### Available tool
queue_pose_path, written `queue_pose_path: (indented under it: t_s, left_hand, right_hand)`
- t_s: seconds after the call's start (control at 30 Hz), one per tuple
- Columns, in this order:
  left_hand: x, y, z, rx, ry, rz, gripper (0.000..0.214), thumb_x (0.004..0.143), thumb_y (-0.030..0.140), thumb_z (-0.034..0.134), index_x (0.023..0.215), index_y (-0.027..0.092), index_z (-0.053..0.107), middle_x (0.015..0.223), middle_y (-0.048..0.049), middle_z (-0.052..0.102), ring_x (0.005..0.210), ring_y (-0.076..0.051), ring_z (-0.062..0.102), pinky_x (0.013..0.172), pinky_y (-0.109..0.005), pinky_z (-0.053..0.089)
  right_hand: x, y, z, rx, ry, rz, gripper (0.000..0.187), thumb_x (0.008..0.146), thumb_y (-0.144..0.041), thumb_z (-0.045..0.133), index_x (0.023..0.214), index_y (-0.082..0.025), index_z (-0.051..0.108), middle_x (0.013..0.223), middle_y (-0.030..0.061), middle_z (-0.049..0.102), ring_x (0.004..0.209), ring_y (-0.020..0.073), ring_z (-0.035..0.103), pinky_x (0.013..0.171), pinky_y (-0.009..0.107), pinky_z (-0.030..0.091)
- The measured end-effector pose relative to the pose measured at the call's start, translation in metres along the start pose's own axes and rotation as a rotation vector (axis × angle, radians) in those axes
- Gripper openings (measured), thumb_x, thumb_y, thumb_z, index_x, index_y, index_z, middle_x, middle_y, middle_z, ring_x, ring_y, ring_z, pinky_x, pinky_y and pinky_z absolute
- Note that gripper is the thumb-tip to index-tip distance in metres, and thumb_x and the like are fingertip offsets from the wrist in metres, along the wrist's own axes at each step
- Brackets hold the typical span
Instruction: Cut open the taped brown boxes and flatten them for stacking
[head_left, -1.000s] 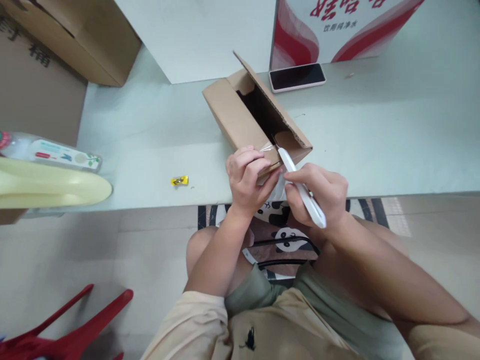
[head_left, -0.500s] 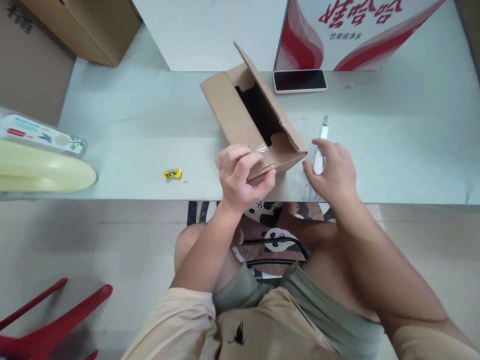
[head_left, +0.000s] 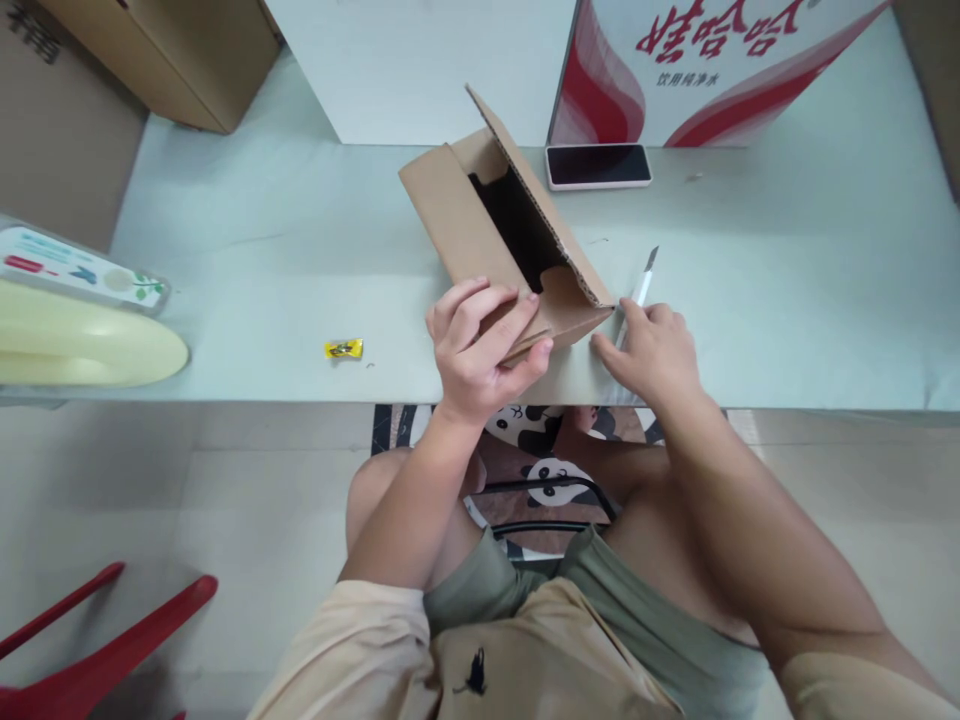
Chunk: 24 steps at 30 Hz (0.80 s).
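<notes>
Presumably, the box (head_left: pixel 461 210) is light but stiff; grip folded edges. Left hand (head_left: pixel 476 350) pinches its near end. Right hand (head_left: pixel 658 350) touches the knife (head_left: pixel 643 286); pinch unclear.

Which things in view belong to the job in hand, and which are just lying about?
In the work:
Opened cardboard box, gripped by the left hand
White utility knife, by the right hand

Apparently lying about:
Phone
Small yellow packet
Pale yellow plastic object
Labelled clear package
Red-and-white carton
</notes>
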<state>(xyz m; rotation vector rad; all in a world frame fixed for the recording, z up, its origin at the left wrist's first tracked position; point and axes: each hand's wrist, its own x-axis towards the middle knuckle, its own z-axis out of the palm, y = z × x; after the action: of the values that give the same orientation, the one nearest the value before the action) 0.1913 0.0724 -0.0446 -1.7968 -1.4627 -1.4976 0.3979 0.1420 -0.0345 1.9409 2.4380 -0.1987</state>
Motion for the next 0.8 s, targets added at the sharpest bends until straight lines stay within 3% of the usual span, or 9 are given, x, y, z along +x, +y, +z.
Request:
queue_pose_path:
  t_s: [0.27, 0.57, 0.7, 0.8]
  left_hand:
    - [0.002, 0.003, 0.003, -0.109, -0.006, -0.021, 0.029, 0.088, 0.039, 0.066, 0.112, 0.024, 0.068, 0.103, -0.0044, 0.072, 0.112, -0.024, 0.060, 0.101, -0.042, 0.046]
    - [0.000, 0.004, 0.003, -0.087, 0.067, 0.013, 0.016, 0.084, 0.035, 0.066, 0.094, 0.024, 0.059, 0.111, -0.0080, 0.064, 0.117, -0.028, 0.058, 0.098, -0.048, 0.050]
    - [0.002, 0.006, 0.003, -0.092, 0.014, 0.003, 0.015, 0.085, 0.033, 0.064, 0.093, 0.024, 0.055, 0.107, -0.0059, 0.069, 0.119, -0.029, 0.057, 0.099, -0.050, 0.048]
    - [0.005, 0.009, 0.003, -0.112, 0.004, -0.026, 0.016, 0.083, 0.029, 0.065, 0.092, 0.025, 0.052, 0.101, -0.0040, 0.072, 0.118, -0.028, 0.057, 0.098, -0.049, 0.049]
  right_hand:
    - [-0.001, 0.000, -0.005, -0.018, -0.030, 0.060, 0.061, 0.092, -0.049, 0.041, 0.142, -0.015, 0.050, 0.120, 0.0223, 0.059, 0.113, 0.0404, 0.053, 0.094, 0.053, 0.045]
    - [-0.004, 0.002, -0.007, 0.002, -0.058, 0.079, 0.056, 0.092, -0.051, 0.041, 0.133, -0.017, 0.059, 0.126, 0.0207, 0.055, 0.119, 0.0401, 0.052, 0.097, 0.055, 0.045]
    - [-0.004, 0.005, 0.001, 0.062, 0.029, 0.045, 0.056, 0.091, -0.049, 0.044, 0.130, -0.014, 0.062, 0.136, 0.0236, 0.049, 0.124, 0.0427, 0.050, 0.099, 0.057, 0.044]
    - [-0.003, 0.006, 0.010, 0.146, 0.145, -0.090, 0.054, 0.091, -0.044, 0.046, 0.130, -0.010, 0.062, 0.141, 0.0249, 0.047, 0.132, 0.0404, 0.046, 0.107, 0.055, 0.041]
